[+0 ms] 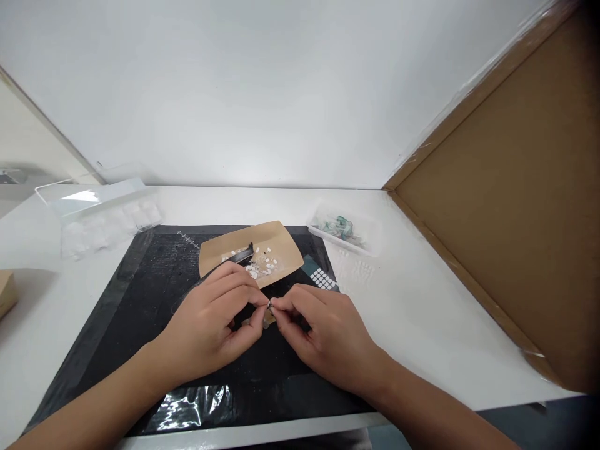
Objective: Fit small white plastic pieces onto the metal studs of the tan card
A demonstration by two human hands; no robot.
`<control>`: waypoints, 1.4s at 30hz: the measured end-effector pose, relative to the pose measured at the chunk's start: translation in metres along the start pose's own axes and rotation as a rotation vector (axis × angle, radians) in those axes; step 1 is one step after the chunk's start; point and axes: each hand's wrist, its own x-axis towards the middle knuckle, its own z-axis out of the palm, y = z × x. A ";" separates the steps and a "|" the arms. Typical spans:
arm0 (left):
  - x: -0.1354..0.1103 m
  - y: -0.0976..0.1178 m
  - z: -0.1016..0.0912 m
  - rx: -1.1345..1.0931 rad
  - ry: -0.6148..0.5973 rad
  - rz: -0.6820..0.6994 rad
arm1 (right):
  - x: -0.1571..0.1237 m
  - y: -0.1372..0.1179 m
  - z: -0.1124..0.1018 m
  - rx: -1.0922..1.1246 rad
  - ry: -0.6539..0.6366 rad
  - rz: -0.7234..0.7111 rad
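Observation:
My left hand [220, 319] and my right hand [323, 331] meet over a black mat [131, 300], fingertips pinched together on a tiny metallic part [269, 305] between them. Both hands are closed in a pinch. Just behind them lies a tan paper tray [281, 240] holding several small white pieces [260, 265] and a dark tool [241, 255]. A sheet of small white squares [322, 279] lies at the right of the tray.
A clear plastic tray [347, 230] with teal and white bits stands at the back right. A clear lidded box [100, 215] sits at the back left. A brown board [515, 219] leans along the right side. A cardboard corner [7, 290] shows at far left.

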 end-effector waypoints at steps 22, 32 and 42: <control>0.003 0.011 -0.001 -0.116 -0.019 -0.216 | 0.005 -0.003 -0.003 0.228 -0.053 0.057; 0.006 0.013 -0.005 -0.225 -0.066 -0.357 | 0.007 -0.003 -0.007 0.318 -0.092 0.122; 0.006 0.010 -0.008 -0.413 -0.143 -0.483 | 0.009 0.002 -0.011 0.521 -0.138 0.185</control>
